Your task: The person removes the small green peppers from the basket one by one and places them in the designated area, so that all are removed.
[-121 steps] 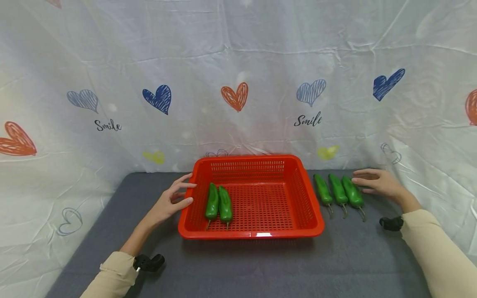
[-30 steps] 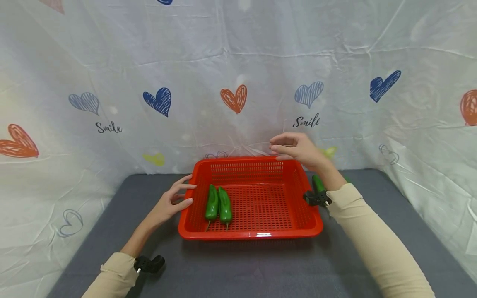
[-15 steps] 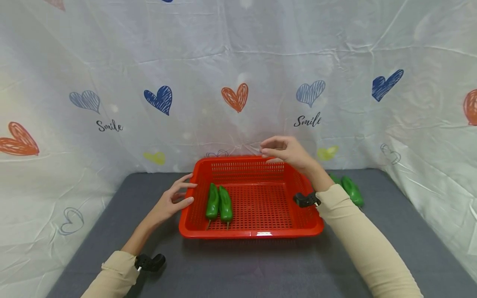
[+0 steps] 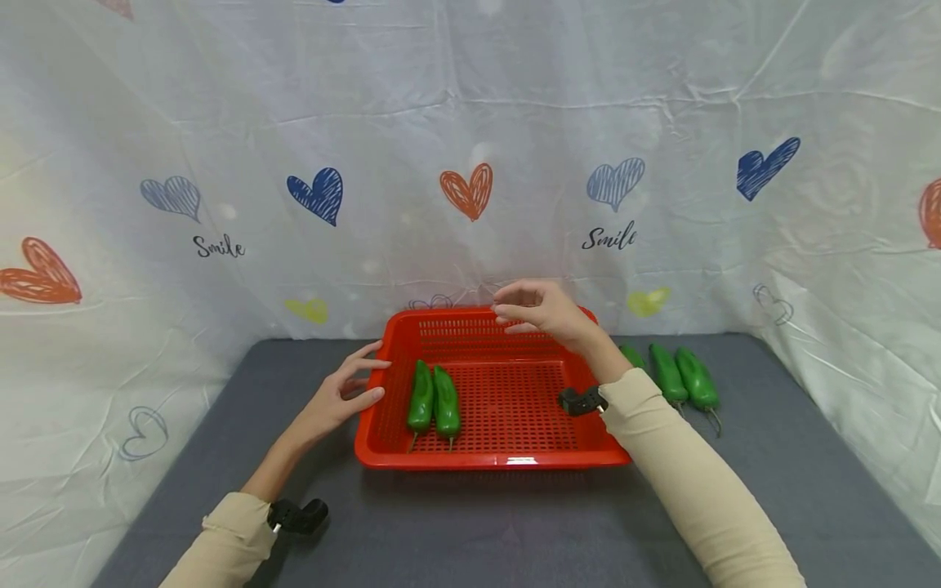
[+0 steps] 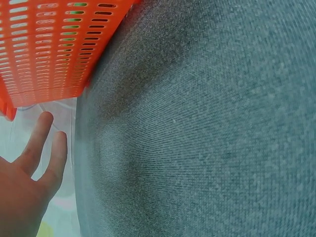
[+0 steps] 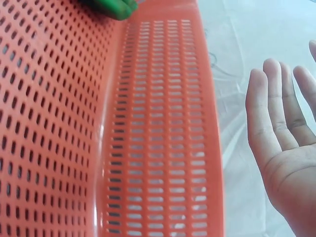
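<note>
In the head view, a red plastic basket [image 4: 500,460] with a perforated floor sits mid-table. Two green chili peppers [image 4: 447,404] lie side by side at its left end, stems toward the person. My left hand [image 4: 331,400] is at the basket's left rim, fingers spread and relaxed, fingertips touching or very near it. Over the basket's back rim hovers my right hand [image 4: 551,314], its fingers loosely bent and nothing held. The right wrist view shows that palm [image 6: 291,173] bare beside the basket wall, with a green pepper tip [image 6: 116,7] at the top.
Several hand-free peppers lie right of the basket: a green chili pepper [image 4: 697,380] and two more beside it, one partly hidden by my right arm. A grey cloth [image 4: 470,531] covers the table. A white curtain [image 4: 382,122] printed with hearts hangs close behind.
Four seconds ago my right hand was at the right-hand peppers. It has since come over the basket, drifting left and slightly down in the last second. My left hand stays put.
</note>
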The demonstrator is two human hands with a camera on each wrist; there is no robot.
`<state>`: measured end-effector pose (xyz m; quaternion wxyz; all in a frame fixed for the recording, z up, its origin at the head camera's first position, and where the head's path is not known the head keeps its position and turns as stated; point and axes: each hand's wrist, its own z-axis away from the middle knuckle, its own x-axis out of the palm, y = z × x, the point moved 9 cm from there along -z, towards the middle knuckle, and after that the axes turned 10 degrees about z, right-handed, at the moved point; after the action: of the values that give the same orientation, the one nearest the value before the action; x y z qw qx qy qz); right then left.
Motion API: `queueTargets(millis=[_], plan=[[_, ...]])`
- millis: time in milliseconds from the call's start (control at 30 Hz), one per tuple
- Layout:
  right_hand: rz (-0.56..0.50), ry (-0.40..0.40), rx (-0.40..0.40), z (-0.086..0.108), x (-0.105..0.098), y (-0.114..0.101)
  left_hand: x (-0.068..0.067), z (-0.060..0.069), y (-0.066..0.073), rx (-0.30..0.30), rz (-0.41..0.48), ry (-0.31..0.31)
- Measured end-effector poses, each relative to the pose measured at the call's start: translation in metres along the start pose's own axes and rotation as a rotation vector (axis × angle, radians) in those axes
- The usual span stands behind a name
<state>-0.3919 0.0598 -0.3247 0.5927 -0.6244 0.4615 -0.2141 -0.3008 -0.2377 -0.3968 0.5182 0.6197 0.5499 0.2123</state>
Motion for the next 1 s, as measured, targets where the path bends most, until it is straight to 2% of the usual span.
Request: queueTargets(millis=[367,767,1000], plan=[[-0.024,-0.058,0.034,-0.014,0.029,0.008,-0.001,0.002,0.002,0.015,0.013,-0.012],[-0.022,-0.139,0.074,-0.029,0.060,0.022,-0.001,0.000,-0.001,-0.012,0.014,0.001],[0.023,-0.189,0.107,-0.034,0.077,0.030,-0.002,0.000,-0.003,-0.040,0.010,0.017]])
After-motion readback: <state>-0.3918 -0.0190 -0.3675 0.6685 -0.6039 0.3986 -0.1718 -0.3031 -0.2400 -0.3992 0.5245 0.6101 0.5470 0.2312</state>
